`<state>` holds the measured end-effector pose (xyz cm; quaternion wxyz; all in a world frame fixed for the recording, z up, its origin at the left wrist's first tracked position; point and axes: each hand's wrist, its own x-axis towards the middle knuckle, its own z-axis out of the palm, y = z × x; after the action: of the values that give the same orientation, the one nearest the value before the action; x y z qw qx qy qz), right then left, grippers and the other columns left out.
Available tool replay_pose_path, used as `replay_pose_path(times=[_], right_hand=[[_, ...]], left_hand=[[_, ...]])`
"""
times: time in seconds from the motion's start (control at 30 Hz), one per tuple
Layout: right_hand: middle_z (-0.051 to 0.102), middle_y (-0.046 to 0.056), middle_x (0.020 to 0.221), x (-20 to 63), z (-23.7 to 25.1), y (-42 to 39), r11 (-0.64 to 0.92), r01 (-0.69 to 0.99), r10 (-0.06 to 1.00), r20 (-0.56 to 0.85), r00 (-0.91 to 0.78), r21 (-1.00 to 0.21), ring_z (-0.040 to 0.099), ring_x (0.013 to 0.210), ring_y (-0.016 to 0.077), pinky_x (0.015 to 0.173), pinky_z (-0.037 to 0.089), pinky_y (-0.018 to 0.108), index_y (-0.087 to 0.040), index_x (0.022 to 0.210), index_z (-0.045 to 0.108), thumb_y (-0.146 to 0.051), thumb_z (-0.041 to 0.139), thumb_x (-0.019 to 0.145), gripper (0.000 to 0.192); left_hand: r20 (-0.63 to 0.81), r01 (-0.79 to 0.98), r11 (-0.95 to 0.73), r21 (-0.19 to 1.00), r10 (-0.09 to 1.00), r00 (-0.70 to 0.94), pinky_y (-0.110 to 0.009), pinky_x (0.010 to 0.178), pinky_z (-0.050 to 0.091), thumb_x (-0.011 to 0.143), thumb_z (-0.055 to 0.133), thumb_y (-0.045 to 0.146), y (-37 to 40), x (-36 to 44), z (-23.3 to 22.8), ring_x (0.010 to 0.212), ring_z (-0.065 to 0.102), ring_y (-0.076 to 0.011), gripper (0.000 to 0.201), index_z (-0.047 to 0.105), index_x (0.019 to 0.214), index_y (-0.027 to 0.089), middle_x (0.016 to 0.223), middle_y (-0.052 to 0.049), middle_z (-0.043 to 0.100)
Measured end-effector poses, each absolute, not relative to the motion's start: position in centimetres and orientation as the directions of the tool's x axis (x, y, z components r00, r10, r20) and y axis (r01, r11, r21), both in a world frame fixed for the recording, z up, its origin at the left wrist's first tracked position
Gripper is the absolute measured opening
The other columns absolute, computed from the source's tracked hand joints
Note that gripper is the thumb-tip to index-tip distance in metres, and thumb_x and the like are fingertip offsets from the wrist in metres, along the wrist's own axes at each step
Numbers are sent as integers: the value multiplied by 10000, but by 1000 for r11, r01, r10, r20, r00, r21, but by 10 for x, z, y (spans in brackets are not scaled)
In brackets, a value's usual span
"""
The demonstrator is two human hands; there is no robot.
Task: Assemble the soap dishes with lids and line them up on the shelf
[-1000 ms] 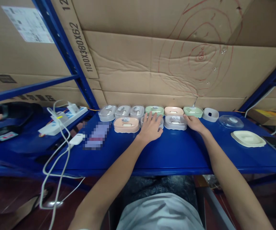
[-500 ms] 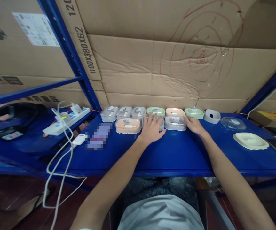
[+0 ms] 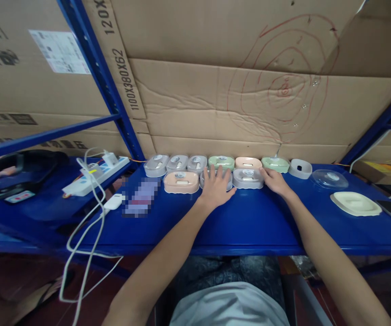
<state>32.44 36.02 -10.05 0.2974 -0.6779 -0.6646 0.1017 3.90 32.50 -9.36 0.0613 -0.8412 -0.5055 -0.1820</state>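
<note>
While spread flat on a grey soap box (image 3: 215, 180) in the front row, left hand (image 3: 215, 188) presses down with fingers splayed, gripping nothing. At three o'clock, right hand (image 3: 274, 180) rests loosely open against another grey soap box (image 3: 248, 178), fingertips touching its side. Smooth, rounded plastic cases, glossy, lined along a blue metal shelf (image 3: 243, 222); peach box (image 3: 181, 182) at nine o'clock, creased cardboard (image 3: 236, 104) at twelve.

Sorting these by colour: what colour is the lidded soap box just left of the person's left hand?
Peach-pink plastic soap box, beside the left hand; head view.
</note>
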Motion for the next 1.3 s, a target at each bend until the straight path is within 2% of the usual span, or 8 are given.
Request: replay_pose_path(times=[0.13, 0.3, 0.47, 0.57, 0.73, 0.97, 1.1, 1.3], right_hand=[[826, 151, 986, 325, -99, 359, 68, 843, 961, 261, 88, -533, 768, 1061, 333, 980, 562, 405, -189, 1004, 771, -583, 406, 1093, 544], [829, 155, 1040, 324, -98, 358, 72, 855, 961, 266, 79, -514, 763, 1050, 320, 969, 560, 387, -179, 1007, 776, -569, 449, 1084, 514], [834, 158, 1070, 325, -98, 358, 46, 875, 958, 269, 98, -483, 770, 1062, 331, 943, 560, 387, -183, 1043, 790, -545, 408, 1107, 531], [833, 175, 1089, 333, -90, 361, 11, 892, 942, 304, 143, -451, 772, 1071, 345, 941, 556, 399, -164, 1146, 797, -537, 424, 1100, 529], [828, 206, 1111, 359, -69, 373, -44, 924, 910, 367, 194, -379, 780, 1052, 343, 943, 545, 410, -97, 1311, 774, -381, 454, 1059, 496], [849, 61, 1066, 380, -50, 401, 44, 975, 953, 302, 25, -220, 785, 930, 243, 900, 546, 314, -235, 1163, 854, -301, 646, 937, 314], [834, 127, 1065, 415, -38, 399, -67, 990, 944, 314, 103, -125, 771, 995, 287, 918, 538, 361, -180, 1220, 817, -263, 590, 974, 345], [734, 316, 1297, 469, -50, 362, -185, 982, 943, 289, 166, 41, 671, 1215, 410, 1032, 474, 511, -63, 1271, 773, -368, 663, 994, 427]], left_hand=[[375, 873, -480, 83, 827, 419, -758, 1322, 115, 1042, 574, 565, 327, 39, -97, 1651, 278, -500, 732, 466, 1671, 208, 1755, -204, 416], [366, 873, -482, 70, 827, 427, -780, 1312, 121, 1070, 530, 554, 328, 41, -98, 1655, 260, -516, 727, 451, 1680, 168, 1767, -234, 380], [391, 881, -470, 63, 823, 411, -768, 1328, 58, 1058, 539, 588, 327, 42, -97, 1688, 145, -526, 764, 449, 1682, 156, 1780, -227, 360], [402, 877, -478, 51, 814, 420, -764, 1331, 31, 1057, 532, 606, 325, 43, -98, 1696, 124, -512, 780, 427, 1694, 168, 1775, -213, 379], [420, 827, -561, 15, 754, 505, -761, 1337, 30, 1057, 557, 584, 318, 48, -98, 1694, 132, -515, 785, 411, 1706, 167, 1781, -218, 363], [420, 757, -654, 7, 688, 591, -774, 1335, 90, 1067, 586, 499, 315, 52, -102, 1693, 146, -508, 735, 407, 1720, 214, 1763, -179, 416], [427, 757, -653, 17, 689, 585, -772, 1337, 94, 1072, 582, 487, 317, 52, -104, 1687, 166, -513, 734, 399, 1728, 215, 1759, -179, 423], [427, 754, -656, 34, 692, 582, -767, 1338, 69, 1050, 629, 459, 317, 54, -104, 1688, 154, -518, 751, 414, 1719, 196, 1747, -199, 434]])
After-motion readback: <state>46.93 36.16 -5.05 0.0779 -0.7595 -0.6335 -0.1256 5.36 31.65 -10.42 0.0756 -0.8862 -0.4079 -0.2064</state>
